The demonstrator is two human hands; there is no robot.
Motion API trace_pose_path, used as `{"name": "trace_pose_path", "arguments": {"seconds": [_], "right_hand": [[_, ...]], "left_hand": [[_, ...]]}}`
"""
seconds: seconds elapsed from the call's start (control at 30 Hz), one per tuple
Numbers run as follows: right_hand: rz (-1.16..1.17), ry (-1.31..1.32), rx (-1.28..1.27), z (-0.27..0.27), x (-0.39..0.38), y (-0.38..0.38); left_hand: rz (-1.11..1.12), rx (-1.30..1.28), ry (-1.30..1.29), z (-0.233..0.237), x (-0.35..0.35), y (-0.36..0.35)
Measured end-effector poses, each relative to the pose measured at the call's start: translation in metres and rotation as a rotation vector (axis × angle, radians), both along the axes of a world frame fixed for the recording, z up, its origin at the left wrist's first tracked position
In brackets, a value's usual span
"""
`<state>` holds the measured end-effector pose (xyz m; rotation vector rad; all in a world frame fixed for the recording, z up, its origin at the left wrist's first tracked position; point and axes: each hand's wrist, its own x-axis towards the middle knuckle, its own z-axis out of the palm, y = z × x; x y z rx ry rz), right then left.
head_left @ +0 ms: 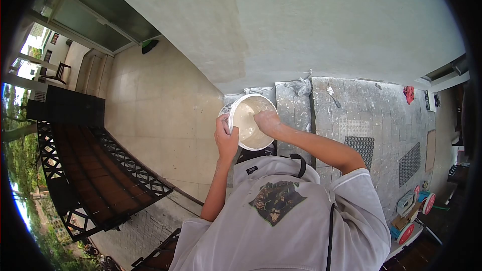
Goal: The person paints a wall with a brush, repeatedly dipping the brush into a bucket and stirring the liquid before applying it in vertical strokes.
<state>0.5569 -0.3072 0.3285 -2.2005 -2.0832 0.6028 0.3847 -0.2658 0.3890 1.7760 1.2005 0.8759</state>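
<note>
A white bucket (258, 103) is tilted in front of my body, its inside smeared with a pale, creamy coating. My left hand (227, 134) grips it by the left side, thumb near the rim and fingers around the outer wall. My right hand (267, 123) reaches over the right edge into the bucket, its fingers closed. Whatever it holds, if anything, is hidden by the hand and the bucket. White residue marks the knuckles of the right hand.
A pale wall (321, 25) rises ahead. On the grey tiled floor to the right lie a paint brush (333, 97), a red cloth (408, 95) and dark mats (359, 150). A crumpled grey plastic sheet (299, 87) lies by the step. Black metal railing (128, 158) stands left.
</note>
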Motion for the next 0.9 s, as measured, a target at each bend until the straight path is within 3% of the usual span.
{"name": "trace_pose_path", "arguments": {"seconds": [0.23, 0.33, 0.43, 0.53, 0.73, 0.9], "right_hand": [[-0.193, 0.195, -0.033, 0.043, 0.020, -0.008], [-0.227, 0.470, -0.133, 0.084, 0.052, -0.016], [-0.192, 0.908, 0.103, 0.062, 0.081, -0.030], [-0.499, 1.231, -0.213, 0.083, 0.100, -0.042], [-0.704, 1.414, -0.187, 0.090, 0.114, -0.044], [-0.661, 1.486, -0.069, 0.120, 0.131, -0.017]], "left_hand": [[0.022, -0.019, -0.009, 0.004, 0.006, 0.006], [0.047, -0.035, -0.048, 0.003, 0.006, 0.015], [0.083, -0.068, -0.090, 0.006, 0.006, 0.024], [0.107, -0.118, -0.157, 0.001, 0.003, 0.036], [0.112, -0.172, -0.296, -0.012, 0.008, 0.061], [0.123, -0.193, -0.340, -0.017, 0.019, 0.090]]}}
